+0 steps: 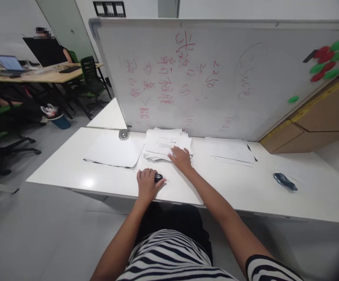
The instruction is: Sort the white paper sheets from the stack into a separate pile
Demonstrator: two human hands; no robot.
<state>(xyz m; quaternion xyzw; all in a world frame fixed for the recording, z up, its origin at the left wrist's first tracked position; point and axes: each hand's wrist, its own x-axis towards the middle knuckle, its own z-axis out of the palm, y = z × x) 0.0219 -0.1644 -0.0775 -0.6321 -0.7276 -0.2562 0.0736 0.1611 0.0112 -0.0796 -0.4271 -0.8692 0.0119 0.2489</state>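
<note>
My left hand (147,185) rests near the table's front edge, its fingers curled over a small black object (158,177). Only a rounded end of that object shows, so its kind is hidden. Farther forward, my right hand (182,159) lies on the lower right part of a thick, uneven stack of printed paper (160,142), fingers spread over the top sheet. To the left of the stack are white sheets (113,150) with a dark-marked front edge. More printed sheets (231,150) lie to its right.
A whiteboard (169,82) with red writing stands along the back of the white table (105,183). A grey rounded object (123,134) sits by the left sheets. A dark stapler-like object (285,181) lies far right, near cardboard boxes (327,107). People sit at desks at left.
</note>
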